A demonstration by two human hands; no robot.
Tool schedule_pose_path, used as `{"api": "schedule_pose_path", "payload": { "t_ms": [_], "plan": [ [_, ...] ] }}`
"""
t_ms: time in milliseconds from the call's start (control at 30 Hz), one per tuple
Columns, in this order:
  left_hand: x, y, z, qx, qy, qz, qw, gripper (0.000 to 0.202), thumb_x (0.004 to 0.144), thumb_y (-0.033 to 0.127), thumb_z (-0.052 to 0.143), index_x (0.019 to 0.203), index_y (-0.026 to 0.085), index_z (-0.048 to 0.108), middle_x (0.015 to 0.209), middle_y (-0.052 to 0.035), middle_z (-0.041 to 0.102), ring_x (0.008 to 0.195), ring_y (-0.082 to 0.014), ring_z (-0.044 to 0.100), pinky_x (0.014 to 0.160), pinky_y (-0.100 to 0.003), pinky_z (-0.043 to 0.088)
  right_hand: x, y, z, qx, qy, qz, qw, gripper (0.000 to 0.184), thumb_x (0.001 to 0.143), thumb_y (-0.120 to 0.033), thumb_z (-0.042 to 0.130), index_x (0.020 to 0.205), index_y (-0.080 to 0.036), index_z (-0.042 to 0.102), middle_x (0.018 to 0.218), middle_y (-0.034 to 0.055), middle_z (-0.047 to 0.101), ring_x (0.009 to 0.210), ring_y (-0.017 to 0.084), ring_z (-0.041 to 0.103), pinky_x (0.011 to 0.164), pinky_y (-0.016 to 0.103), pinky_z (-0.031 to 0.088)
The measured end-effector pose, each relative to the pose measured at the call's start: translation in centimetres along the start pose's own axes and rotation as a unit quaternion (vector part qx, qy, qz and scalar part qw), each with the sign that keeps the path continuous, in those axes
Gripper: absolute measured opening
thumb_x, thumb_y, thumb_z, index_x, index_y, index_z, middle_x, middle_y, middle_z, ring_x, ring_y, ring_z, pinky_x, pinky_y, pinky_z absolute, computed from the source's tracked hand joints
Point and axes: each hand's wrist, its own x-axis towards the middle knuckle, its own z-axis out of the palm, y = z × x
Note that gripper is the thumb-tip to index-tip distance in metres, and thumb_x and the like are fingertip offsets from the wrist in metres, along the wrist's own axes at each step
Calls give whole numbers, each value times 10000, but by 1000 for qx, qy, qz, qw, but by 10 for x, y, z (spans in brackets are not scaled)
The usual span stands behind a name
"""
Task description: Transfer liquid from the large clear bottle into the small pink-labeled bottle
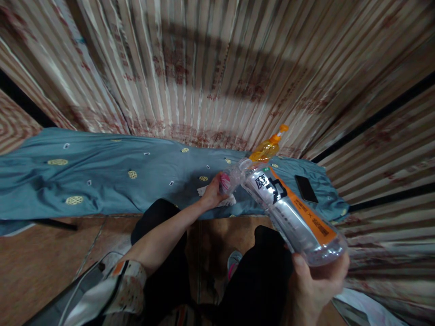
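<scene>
My right hand [317, 276] is wrapped round the base of a large clear plastic bottle [288, 208] with a silver and orange label. The bottle is tilted, its base raised toward me and its neck pointing up and left. In my left hand [214, 192], the fingers close on a small clear plastic container [234, 176] with a pink patch at its near end. The bottle's neck meets the far end of this container; whether liquid flows between them I cannot tell. Beneath my left hand lies a crumpled white tissue [227, 200].
Just behind the bottle's neck is an orange pump bottle [265, 149]. A dark phone [306, 189] rests at the right on the blue-green cloth [102, 176] covering a narrow table. Striped curtains [204, 68] hang close behind. My knees are under the near edge.
</scene>
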Motion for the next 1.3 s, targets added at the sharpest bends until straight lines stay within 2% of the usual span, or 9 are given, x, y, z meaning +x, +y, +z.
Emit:
{"api": "schedule_pose_path", "payload": {
  "t_ms": [133, 267, 367, 500, 667, 933, 1033, 1133, 1300],
  "plan": [
    [1, -2, 4, -8, 10, 6, 1000, 1139, 703, 231, 1121, 1751, 287, 677, 1788, -155, 795, 1716, -472, 759, 1556, -701, 570, 0, -5, 3, 8, -2, -5, 1000, 1436, 674, -730, 1208, 1852, -165, 613, 1878, 296, 662, 1746, 581, 664, 1506, 941, 375],
    [1, -8, 9, -10, 29, 8, 1000, 1138, 700, 198, 1115, 1745, 324, 683, 1766, -136, 810, 1718, -463, 760, 1553, -680, 575, 0, -11, 6, 10, 8, 3, 1000, 1361, 718, -747, 1180, 1822, -161, 640, 1832, 288, 692, 1713, 576, 691, 1479, 935, 426],
    [0, -9, 5, -8, 10, 18, 1000, 1130, 707, 228, 1120, 1747, 316, 689, 1756, -145, 818, 1698, -479, 773, 1523, -710, 599, 0, -14, 6, 11, 16, 11, 1000, 1323, 726, -729, 1180, 1798, -155, 657, 1804, 281, 709, 1708, 574, 697, 1499, 929, 396],
    [0, -8, 3, -2, 22, 32, 999, 1080, 732, 264, 1088, 1737, 289, 693, 1711, -146, 841, 1672, -479, 790, 1487, -740, 629, -1, -14, 6, 19, 16, 19, 1000, 1336, 705, -705, 1199, 1795, -155, 655, 1812, 281, 700, 1727, 568, 680, 1523, 918, 360],
    [0, -6, 3, -15, 25, 36, 999, 1047, 716, 214, 1081, 1696, 355, 739, 1686, -102, 860, 1674, -471, 795, 1505, -700, 637, -1, -13, 6, 16, 16, 23, 999, 1378, 701, -734, 1193, 1818, -151, 636, 1808, 279, 709, 1719, 557, 688, 1539, 908, 331],
    [-1, -1, 0, 3, 11, 11, 1000, 1060, 708, 190, 1077, 1700, 278, 714, 1722, -133, 841, 1722, -497, 764, 1528, -707, 603, -3, -10, 4, 6, 13, 29, 999, 1377, 706, -742, 1182, 1835, -180, 630, 1771, 264, 716, 1612, 569, 749, 1379, 914, 564],
    [0, -2, 0, 6, 9, 13, 1000, 1071, 719, 212, 1091, 1715, 239, 699, 1749, -160, 821, 1732, -501, 750, 1532, -697, 584, -2, -12, 5, 10, 14, 26, 1000, 1371, 697, -732, 1192, 1818, -163, 644, 1791, 277, 711, 1661, 569, 723, 1455, 908, 483],
    [0, -6, 2, 3, 5, 16, 1000, 1079, 735, 250, 1103, 1734, 279, 695, 1767, -163, 813, 1720, -477, 757, 1524, -725, 582, 0, -13, 5, 11, 8, 22, 1000, 1376, 698, -735, 1189, 1822, -169, 633, 1830, 278, 698, 1737, 568, 674, 1521, 900, 381],
    [0, -8, 8, 13, 22, 19, 1000, 1111, 734, 255, 1124, 1758, 281, 694, 1755, -180, 813, 1692, -478, 773, 1497, -728, 612, 0, -14, 6, 14, 17, 42, 999, 1403, 675, -739, 1188, 1825, -163, 630, 1816, 290, 705, 1691, 586, 706, 1473, 935, 431]
  ]
}}
